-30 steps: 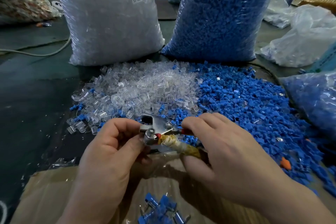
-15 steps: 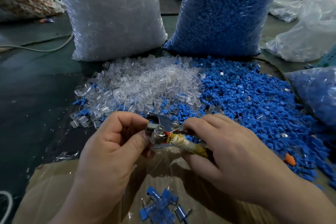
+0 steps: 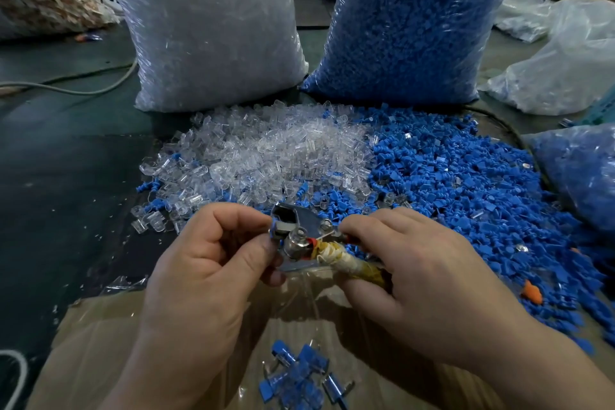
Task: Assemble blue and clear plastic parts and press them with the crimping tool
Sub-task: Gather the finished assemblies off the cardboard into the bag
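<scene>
- The right hand (image 3: 426,276) is curled round the taped handles of the crimping tool (image 3: 299,236), likely so it can squeeze.
- The left hand (image 3: 206,276), just left of the tool, pinches a small blue part (image 3: 273,230) at the tool's mouth, probably to keep it straight. Whether a clear part is on it cannot be told.
- The clear pile (image 3: 266,156) lies behind the tool, and the blue pile (image 3: 466,193) lies behind it to the right, both easy to grab.
- Done pieces (image 3: 299,379) lie in the cardboard box (image 3: 100,343) below the tool, likely so they drop right in.
</scene>
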A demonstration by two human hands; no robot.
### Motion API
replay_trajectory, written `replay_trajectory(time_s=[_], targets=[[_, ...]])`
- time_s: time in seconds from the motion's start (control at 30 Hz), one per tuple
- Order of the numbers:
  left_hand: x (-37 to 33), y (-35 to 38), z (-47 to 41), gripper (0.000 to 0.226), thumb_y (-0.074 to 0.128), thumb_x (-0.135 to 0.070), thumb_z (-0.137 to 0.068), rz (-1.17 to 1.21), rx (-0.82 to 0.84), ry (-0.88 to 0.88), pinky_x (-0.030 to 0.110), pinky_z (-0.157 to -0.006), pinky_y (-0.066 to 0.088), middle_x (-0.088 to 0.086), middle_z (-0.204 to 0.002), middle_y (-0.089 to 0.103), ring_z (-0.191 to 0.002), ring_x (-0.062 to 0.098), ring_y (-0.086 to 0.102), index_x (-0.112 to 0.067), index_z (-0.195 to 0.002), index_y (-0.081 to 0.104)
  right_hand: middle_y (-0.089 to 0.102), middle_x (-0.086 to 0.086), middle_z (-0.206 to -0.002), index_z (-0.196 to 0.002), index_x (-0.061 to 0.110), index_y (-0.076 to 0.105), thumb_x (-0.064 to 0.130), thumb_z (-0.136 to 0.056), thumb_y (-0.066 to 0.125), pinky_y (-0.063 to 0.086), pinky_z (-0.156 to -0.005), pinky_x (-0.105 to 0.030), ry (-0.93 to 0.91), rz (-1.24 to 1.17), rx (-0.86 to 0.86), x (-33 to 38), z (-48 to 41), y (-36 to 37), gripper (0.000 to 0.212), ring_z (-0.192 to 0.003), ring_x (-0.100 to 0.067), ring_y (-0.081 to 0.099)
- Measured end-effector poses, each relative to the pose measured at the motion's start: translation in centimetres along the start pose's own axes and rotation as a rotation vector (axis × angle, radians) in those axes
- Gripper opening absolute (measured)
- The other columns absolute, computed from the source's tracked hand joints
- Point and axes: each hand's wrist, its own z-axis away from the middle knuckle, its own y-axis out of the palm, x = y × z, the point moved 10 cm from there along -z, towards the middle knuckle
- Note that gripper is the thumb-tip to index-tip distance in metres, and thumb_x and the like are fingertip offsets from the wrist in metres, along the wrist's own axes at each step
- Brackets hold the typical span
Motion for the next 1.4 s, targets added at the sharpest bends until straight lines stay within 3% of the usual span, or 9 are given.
replay_trajectory(time_s=[0.4,0.57,0.77,0.9,1.0,1.1,1.23,1.3,1.4], targets=[[0.2,-0.1,0.0,0.015,0.069,-0.022,-0.068,0.018,-0.021,-0.033,0.025,-0.05,0.057,0.01,-0.076,0.072,-0.056,0.022,0.069,-0.027,-0.082,0.072,0.058,0.022,-0.086,-0.109,0.039,0.058,0.062,-0.078,0.038,0.047,-0.068,-0.024,0.029,-0.011,-0.038,-0.6,0.3,-0.4,0.043,-0.081,-0.005,0.054],[2.5,-0.5,-0.3,0.034,0.068,-0.002,-0.088,-0.172,0.061,-0.194,0.02,-0.047,0.052,0.008,-0.062,0.068,-0.049,0.014,0.063,-0.034,-0.077,0.071,0.06,0.013,-0.101,-0.121,0.032,0.055,0.075,-0.076,0.032,0.046,-0.082,-0.036,0.131,0.215,-0.09,-3.4,-0.7,-0.7,0.065,-0.094,-0.016,0.053],[2.1,1.6,0.8,0.033,0.069,-0.016,-0.087,-0.403,0.154,-0.168,0.014,-0.044,0.047,-0.005,-0.062,0.071,-0.043,0.004,0.058,-0.049,-0.087,0.065,0.056,0.008,-0.118,-0.128,0.033,0.051,0.075,-0.075,0.038,0.028,-0.098,-0.038,0.164,0.27,0.0,-3.9,-2.0,-0.1,0.069,-0.113,-0.02,0.044],[1.0,1.9,1.2,0.029,0.07,-0.025,-0.083,-0.467,0.117,-0.059,0.015,-0.049,0.051,-0.012,-0.069,0.072,-0.053,0.009,0.064,-0.052,-0.091,0.064,0.063,0.009,-0.097,-0.103,0.03,0.063,0.061,-0.085,0.04,0.042,-0.083,-0.039,-0.017,0.154,-0.24,0.3,-0.6,-2.2,0.042,-0.091,-0.017,0.056],[-0.2,2.4,1.6,0.016,0.067,-0.036,-0.083,-0.543,0.126,0.089,0.013,-0.057,0.051,-0.02,-0.068,0.07,-0.057,-0.001,0.064,-0.05,-0.09,0.066,0.06,0.007,-0.081,-0.089,0.025,0.061,0.038,-0.091,0.05,0.04,-0.07,-0.035,-0.208,0.111,-0.229,4.0,0.2,-1.0,0.017,-0.075,-0.019,0.055],[-1.2,2.4,1.7,0.014,0.063,-0.042,-0.084,-0.577,0.154,0.18,0.005,-0.066,0.047,-0.026,-0.078,0.07,-0.069,-0.006,0.066,-0.052,-0.094,0.066,0.061,0.007,-0.082,-0.091,0.023,0.062,0.025,-0.086,0.061,0.044,-0.067,-0.031,-0.182,0.071,-0.208,3.7,0.4,-0.8,0.006,-0.075,-0.017,0.058],[0.6,2.4,1.5,0.017,0.066,-0.058,-0.083,-0.186,0.171,-0.068,0.021,-0.051,0.054,-0.005,-0.069,0.072,-0.057,0.009,0.069,-0.045,-0.092,0.072,0.061,0.006,-0.085,-0.092,0.021,0.061,0.02,-0.083,0.072,0.039,-0.065,-0.028,-0.124,-0.046,-0.139,3.0,0.5,-0.3,0.014,-0.076,-0.016,0.056],[1.5,2.6,1.3,0.036,0.058,-0.062,-0.064,-0.184,0.221,-0.14,0.019,-0.045,0.05,0.002,-0.063,0.07,-0.049,0.012,0.064,-0.04,-0.089,0.072,0.058,0.008,-0.083,-0.092,0.022,0.058,0.02,-0.089,0.064,0.042,-0.06,-0.029,-0.131,-0.084,-0.146,3.3,0.5,-0.3,0.007,-0.073,-0.013,0.053],[2.6,3.1,1.2,0.038,0.065,-0.058,-0.062,-0.054,0.282,-0.28,0.025,-0.036,0.042,0.009,-0.058,0.065,-0.044,0.022,0.054,-0.025,-0.08,0.072,0.052,0.012,-0.08,-0.09,0.025,0.054,0.024,-0.097,0.05,0.043,-0.056,-0.029,-0.108,-0.184,-0.146,3.2,0.6,-0.6,0.008,-0.071,-0.01,0.048]])
